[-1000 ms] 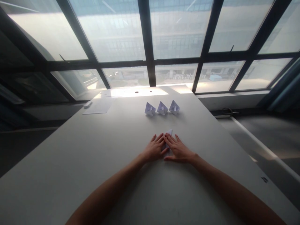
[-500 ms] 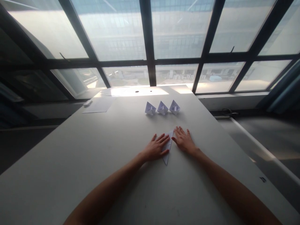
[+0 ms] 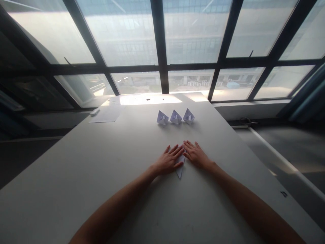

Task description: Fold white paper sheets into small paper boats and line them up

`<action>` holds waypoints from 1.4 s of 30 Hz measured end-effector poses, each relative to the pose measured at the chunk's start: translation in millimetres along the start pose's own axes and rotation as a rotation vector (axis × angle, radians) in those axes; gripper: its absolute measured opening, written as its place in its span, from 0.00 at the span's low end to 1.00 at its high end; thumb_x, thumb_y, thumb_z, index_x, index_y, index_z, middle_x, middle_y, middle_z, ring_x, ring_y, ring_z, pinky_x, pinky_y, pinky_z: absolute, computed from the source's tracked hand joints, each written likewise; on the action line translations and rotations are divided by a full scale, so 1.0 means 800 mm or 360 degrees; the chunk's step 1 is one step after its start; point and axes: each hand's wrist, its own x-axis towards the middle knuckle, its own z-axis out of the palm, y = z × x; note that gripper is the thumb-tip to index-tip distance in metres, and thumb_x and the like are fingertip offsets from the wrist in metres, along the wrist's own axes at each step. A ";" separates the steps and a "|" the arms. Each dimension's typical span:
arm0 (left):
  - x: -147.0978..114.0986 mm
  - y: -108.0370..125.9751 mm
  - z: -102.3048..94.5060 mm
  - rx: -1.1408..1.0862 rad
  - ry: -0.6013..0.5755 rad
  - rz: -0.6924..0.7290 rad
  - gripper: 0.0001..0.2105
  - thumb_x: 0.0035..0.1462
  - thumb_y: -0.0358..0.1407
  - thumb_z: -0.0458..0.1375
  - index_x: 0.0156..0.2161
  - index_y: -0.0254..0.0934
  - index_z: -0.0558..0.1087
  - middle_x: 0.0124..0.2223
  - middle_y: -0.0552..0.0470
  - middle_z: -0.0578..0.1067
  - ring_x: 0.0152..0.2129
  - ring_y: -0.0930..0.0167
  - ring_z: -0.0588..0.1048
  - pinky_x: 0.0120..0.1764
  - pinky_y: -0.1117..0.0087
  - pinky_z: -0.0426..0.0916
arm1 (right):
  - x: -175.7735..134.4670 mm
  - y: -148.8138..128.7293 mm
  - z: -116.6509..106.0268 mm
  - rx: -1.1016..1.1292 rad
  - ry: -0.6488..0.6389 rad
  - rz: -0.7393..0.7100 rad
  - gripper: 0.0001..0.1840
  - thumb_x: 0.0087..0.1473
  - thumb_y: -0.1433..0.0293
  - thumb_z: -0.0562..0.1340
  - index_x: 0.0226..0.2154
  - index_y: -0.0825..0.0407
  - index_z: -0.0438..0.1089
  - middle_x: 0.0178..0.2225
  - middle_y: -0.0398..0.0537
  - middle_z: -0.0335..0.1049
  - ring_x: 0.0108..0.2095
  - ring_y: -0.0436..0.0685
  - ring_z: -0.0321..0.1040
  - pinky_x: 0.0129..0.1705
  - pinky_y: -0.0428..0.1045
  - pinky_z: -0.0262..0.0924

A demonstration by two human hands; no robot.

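Note:
A folded piece of white paper [image 3: 179,172] with a pointed near end lies flat on the table. My left hand [image 3: 169,160] rests on its left side, palm down with fingers stretched out, covering much of it. My right hand [image 3: 196,154] lies flat at the paper's upper right edge, its fingers extended over the far tip and close to the left fingertips. Beyond both hands, three folded paper boats [image 3: 176,117] stand in a row.
The white table [image 3: 114,169] narrows toward the large windows [image 3: 190,37]. Flat paper sheets [image 3: 106,114] lie at the far left, with a small white object [image 3: 94,112] beside them. A small dark mark [image 3: 283,194] sits near the right edge.
My right hand has moved left and slightly nearer, now covering the paper's far tip. My left hand and the paper boats stay where they were.

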 end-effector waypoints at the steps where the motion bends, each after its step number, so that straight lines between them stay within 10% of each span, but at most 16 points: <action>1: 0.000 0.000 0.001 -0.0001 0.0003 -0.0011 0.31 0.68 0.54 0.37 0.70 0.44 0.40 0.71 0.51 0.44 0.68 0.64 0.41 0.66 0.53 0.36 | 0.000 0.000 0.001 -0.0010 0.0001 0.0026 0.35 0.67 0.53 0.41 0.67 0.56 0.47 0.69 0.56 0.43 0.69 0.60 0.38 0.67 0.64 0.33; 14: 0.005 -0.007 0.004 -0.0200 0.0119 -0.0129 0.22 0.70 0.40 0.42 0.66 0.50 0.57 0.69 0.56 0.54 0.67 0.66 0.48 0.66 0.53 0.41 | -0.002 -0.006 0.010 -0.0098 0.0153 0.0479 0.33 0.66 0.59 0.45 0.66 0.61 0.50 0.68 0.61 0.43 0.69 0.62 0.36 0.66 0.67 0.25; 21: 0.001 -0.004 -0.001 -0.0176 0.0104 -0.0066 0.27 0.67 0.49 0.47 0.68 0.46 0.54 0.70 0.52 0.51 0.67 0.62 0.47 0.66 0.51 0.41 | -0.002 -0.005 0.012 -0.0041 0.0192 0.0620 0.33 0.64 0.62 0.47 0.66 0.62 0.50 0.68 0.61 0.44 0.69 0.62 0.37 0.66 0.65 0.27; 29: 0.004 -0.007 0.007 -0.0149 0.0090 -0.0110 0.23 0.69 0.39 0.42 0.68 0.47 0.53 0.70 0.53 0.50 0.68 0.64 0.45 0.66 0.52 0.41 | -0.002 0.000 0.004 0.0065 0.0093 0.0236 0.30 0.65 0.61 0.49 0.65 0.55 0.53 0.68 0.55 0.45 0.69 0.59 0.38 0.67 0.62 0.31; 42: 0.005 -0.005 0.007 -0.0196 0.0155 -0.0149 0.24 0.69 0.45 0.43 0.67 0.47 0.55 0.69 0.52 0.55 0.67 0.66 0.49 0.66 0.55 0.42 | -0.003 -0.003 0.002 0.0042 0.0087 0.0255 0.30 0.65 0.61 0.49 0.65 0.56 0.53 0.68 0.57 0.46 0.69 0.59 0.39 0.67 0.62 0.31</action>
